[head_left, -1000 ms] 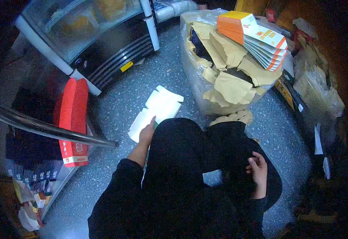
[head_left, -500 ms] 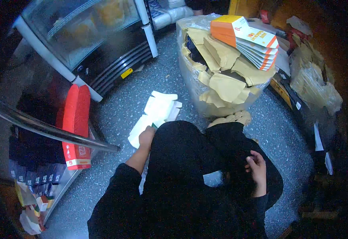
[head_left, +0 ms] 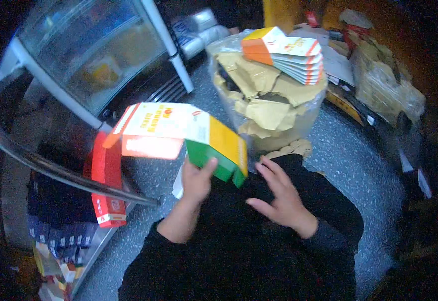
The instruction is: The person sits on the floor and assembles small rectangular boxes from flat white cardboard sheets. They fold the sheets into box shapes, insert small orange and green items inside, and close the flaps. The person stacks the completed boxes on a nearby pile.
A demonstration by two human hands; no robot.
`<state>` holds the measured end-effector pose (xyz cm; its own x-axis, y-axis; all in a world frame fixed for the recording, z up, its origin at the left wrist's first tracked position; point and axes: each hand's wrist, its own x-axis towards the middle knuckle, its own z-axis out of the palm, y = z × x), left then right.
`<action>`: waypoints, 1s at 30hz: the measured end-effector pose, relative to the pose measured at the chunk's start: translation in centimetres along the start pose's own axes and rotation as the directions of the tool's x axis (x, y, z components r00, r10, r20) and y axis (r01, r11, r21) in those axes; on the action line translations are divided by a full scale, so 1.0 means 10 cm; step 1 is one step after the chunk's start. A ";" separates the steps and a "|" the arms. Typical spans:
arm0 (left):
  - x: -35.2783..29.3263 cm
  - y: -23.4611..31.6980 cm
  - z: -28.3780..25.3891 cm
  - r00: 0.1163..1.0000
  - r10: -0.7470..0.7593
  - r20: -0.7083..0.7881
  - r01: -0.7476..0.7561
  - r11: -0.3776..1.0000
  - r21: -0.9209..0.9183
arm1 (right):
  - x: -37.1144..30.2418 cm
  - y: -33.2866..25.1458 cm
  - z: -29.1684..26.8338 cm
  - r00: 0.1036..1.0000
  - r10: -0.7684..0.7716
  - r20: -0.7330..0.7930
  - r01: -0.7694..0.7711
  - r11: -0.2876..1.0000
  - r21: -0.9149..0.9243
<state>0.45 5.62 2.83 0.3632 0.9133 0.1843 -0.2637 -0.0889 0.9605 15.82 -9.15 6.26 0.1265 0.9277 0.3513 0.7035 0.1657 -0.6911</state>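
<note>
My left hand [head_left: 197,180] grips a partly unfolded cardboard carton [head_left: 154,120] by its green side, with the thumb lying on that face. White panels with orange print and a yellow panel show on the carton, and its flaps spread out to the left. To the right of it my right hand [head_left: 281,200] hovers over my dark-clothed lap, fingers apart and holding nothing. Beneath my left wrist, the edge of a white card piece [head_left: 178,185] shows; the rest is hidden. Farther off, a stack of similar cartons [head_left: 294,50] lies fanned out on crumpled brown paper [head_left: 269,115].
The brown paper fills a clear plastic-wrapped container. A glass-front cabinet [head_left: 53,85] stands at far left. A metal bar [head_left: 73,170] crosses in front of a red box [head_left: 107,165] and a shelf of dark packs [head_left: 68,236]. Plastic-covered paper [head_left: 384,80] lies at far right.
My left hand has raised the carton from low near the floor and turned its printed side up. My right hand has moved left and up, toward the carton.
</note>
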 end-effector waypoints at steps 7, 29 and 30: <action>-0.29 0.29 0.66 0.907 0.052 0.418 0.192 0.832 -0.520 | 0.11 -0.02 -0.08 0.918 -0.306 -0.251 0.225 0.925 -0.306; -0.44 -0.32 1.07 0.860 0.335 0.386 -0.491 0.750 0.443 | -0.44 0.20 -0.66 0.704 -0.155 -0.693 0.241 0.970 0.028; -0.43 -0.31 1.06 0.854 0.352 0.384 -0.507 0.730 0.458 | -0.44 0.21 -0.67 0.703 -0.160 -0.693 0.262 0.964 0.043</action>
<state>9.14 -2.18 1.31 0.5602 0.5959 0.5754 0.0325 -0.7099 0.7035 21.42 -15.11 7.55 0.4606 0.3942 0.7953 0.6810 0.4177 -0.6015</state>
